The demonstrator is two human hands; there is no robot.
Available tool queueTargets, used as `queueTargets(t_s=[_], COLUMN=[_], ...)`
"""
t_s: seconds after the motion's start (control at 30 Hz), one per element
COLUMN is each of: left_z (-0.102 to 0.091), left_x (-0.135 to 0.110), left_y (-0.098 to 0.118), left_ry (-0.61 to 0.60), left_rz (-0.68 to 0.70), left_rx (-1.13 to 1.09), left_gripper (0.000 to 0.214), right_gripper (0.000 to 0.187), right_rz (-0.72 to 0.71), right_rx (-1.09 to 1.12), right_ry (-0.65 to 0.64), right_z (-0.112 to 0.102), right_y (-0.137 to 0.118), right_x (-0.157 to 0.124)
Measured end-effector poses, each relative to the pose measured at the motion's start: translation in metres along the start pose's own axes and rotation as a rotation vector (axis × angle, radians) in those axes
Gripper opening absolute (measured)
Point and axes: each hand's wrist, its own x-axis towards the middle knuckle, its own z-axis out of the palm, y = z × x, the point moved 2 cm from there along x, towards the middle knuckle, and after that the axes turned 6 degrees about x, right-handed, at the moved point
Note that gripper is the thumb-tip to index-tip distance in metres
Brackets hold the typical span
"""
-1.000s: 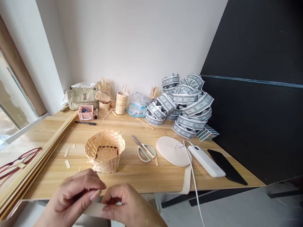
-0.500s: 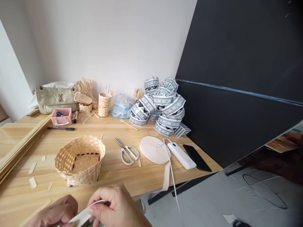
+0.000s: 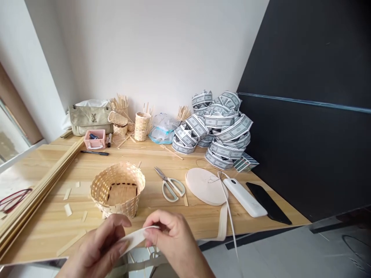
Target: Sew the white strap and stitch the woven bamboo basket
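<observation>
A pale cotton-like tape [image 3: 136, 237] is stretched between my two hands, in front of the table's near edge. My left hand [image 3: 100, 245] is closed on its left part, thumb lying along it. My right hand [image 3: 176, 239] pinches the other end between thumb and fingers. Just beyond my left hand, an open woven basket [image 3: 139, 191] stands upright on the table. To its right, scissors [image 3: 169, 185] lie with their blades pointing away. A flat roll of pale tape [image 3: 199, 185] sits farther right, and a strip from it runs over the table edge.
A white power bank [image 3: 245, 197] with a cable and a black phone [image 3: 268, 202] lie at right. Patterned paper bands [image 3: 222, 129] are piled at the back. Long wooden strips [image 3: 43, 193] line the left side; a pink box [image 3: 95, 139] and handbag [image 3: 91, 119] stand behind.
The view has swung left, so the table's things appear farther right. Both hands have risen into fuller view, and more of the tape shows between them.
</observation>
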Motion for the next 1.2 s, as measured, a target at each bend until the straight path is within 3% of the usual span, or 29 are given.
queueTargets(t_s=[0.1,0.17,0.33,0.5,0.73,1.0,1.2], left_z=[-0.011,-0.018,-0.022,-0.021,-0.016,-0.012,-0.014], left_x=[0.005,0.010,0.024,0.031,0.022,0.020,0.025], left_y=[0.008,0.012,0.018,0.015,0.021,-0.001,-0.008], left_ry=[-0.029,0.040,0.245,0.289,0.380,0.378,0.324], left_rz=[0.195,0.259,0.343,0.417,0.499,0.442,0.465], left_rx=[0.204,0.319,0.531,0.631,0.819,0.862,0.687], left_gripper=[0.011,0.012,0.017,0.019,0.026,0.025,0.017], right_gripper=[0.014,0.015,0.014,0.010,0.015,0.031,0.033], right_rz=[-0.086,-0.120,-0.181,-0.257,-0.398,-0.514,-0.525], right_rx=[-0.016,-0.042,-0.180,-0.215,-0.321,-0.558,-0.677], right_ry=[0.027,0.034,0.051,-0.019,-0.177,-0.333,-0.343], right_z=[-0.012,-0.018,-0.032,-0.039,-0.041,-0.041,-0.038], right_y=[-0.004,-0.009,-0.010,0.001,-0.004,-0.002,-0.005], right_x=[0.012,0.023,0.058,0.086,0.095,0.106,0.103])
